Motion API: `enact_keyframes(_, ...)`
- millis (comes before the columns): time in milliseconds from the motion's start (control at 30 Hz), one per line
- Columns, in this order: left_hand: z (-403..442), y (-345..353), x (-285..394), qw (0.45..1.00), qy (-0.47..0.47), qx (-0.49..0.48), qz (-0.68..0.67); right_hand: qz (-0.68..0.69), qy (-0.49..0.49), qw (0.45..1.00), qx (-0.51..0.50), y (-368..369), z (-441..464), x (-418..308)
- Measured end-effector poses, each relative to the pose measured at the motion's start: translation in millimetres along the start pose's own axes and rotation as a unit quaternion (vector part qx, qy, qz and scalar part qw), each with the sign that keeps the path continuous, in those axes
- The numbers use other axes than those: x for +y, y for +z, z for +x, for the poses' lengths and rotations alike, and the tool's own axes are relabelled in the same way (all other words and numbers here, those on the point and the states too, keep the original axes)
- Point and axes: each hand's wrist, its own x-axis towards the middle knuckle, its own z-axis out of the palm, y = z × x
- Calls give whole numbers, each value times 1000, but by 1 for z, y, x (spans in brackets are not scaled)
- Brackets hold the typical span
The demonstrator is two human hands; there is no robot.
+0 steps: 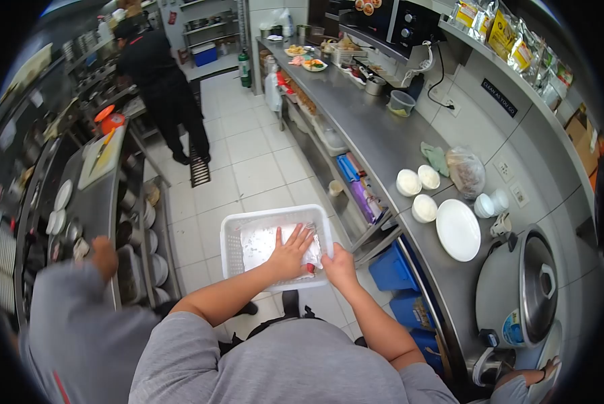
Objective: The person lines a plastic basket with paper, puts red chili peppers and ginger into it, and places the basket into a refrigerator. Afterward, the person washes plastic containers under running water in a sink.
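A white plastic basket (231,250) with perforated walls is in front of my body, above the tiled floor. My right hand (339,266) grips its right rim, fingers wrapped round the edge. Inside the basket, my left hand (292,253) lies with fingers spread over a white sheet (258,239) marked with small dark specks. Beside the heel of that hand, crumpled whitish wrapping (313,252) shows, along with a small red thing (310,268) too small to name. What lies under my left palm is hidden.
The right steel counter (383,135) bears white bowls (424,209), an oval plate (458,230) and a large cooker (517,289). A grey-sleeved co-worker (73,316) is close at left; a person in black (164,87) stands farther back. Another person's hand (550,369) shows at lower right.
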Motion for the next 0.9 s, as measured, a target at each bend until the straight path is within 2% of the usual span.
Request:
enact_keyframes(100, 77, -36, -20, 995, 31, -45, -84, -29, 2, 998, 48, -20, 70, 6)
enact_keyframes(200, 134, -97, -43, 962, 116, 132, -211, -9, 22, 996, 82, -35, 134, 7)
enact_keyframes(233, 150, -114, -55, 961, 120, 123, -215, -9, 33, 996, 84, -37, 153, 8)
enact_keyframes(300, 181, -138, -85, 982, 12, -77, -171, -22, 81, 992, 97, -34, 192, 11)
enact_keyframes(333, 197, -125, -109, 984, 18, -99, -149, -14, 81, 993, 91, -28, 215, 16)
enact_keyframes(433, 257, -108, -169, 988, 28, -112, -103, -4, 84, 995, 57, -8, 292, 10)
enact_keyframes(500, 300, -109, -209, 988, 9, -111, -105, -10, 46, 997, 53, 18, 354, 20)
enact_keyframes(567, 339, -124, -245, 993, -28, -110, -42, 24, 48, 998, 37, 39, 423, 13)
enact_keyframes(667, 368, -172, -305, 993, -69, -13, -91, 14, 1, 1000, -17, 77, 529, -23)
enact_keyframes(733, 371, -255, -335, 965, -71, 23, -253, 23, -22, 998, -63, 109, 602, -43)
enact_keyframes(767, 371, -290, -353, 936, -40, 48, -346, 24, -43, 996, -77, 127, 639, -51)
enact_keyframes(833, 367, -346, -389, 855, 56, 116, -503, 62, -54, 987, -136, 165, 714, -72)
enact_keyframes(867, 360, -371, -407, 804, 120, 155, -562, 26, -56, 988, -144, 185, 745, -91)
enact_keyframes(900, 357, -401, -419, 763, 176, 153, -603, 27, -73, 984, -160, 209, 780, -98)
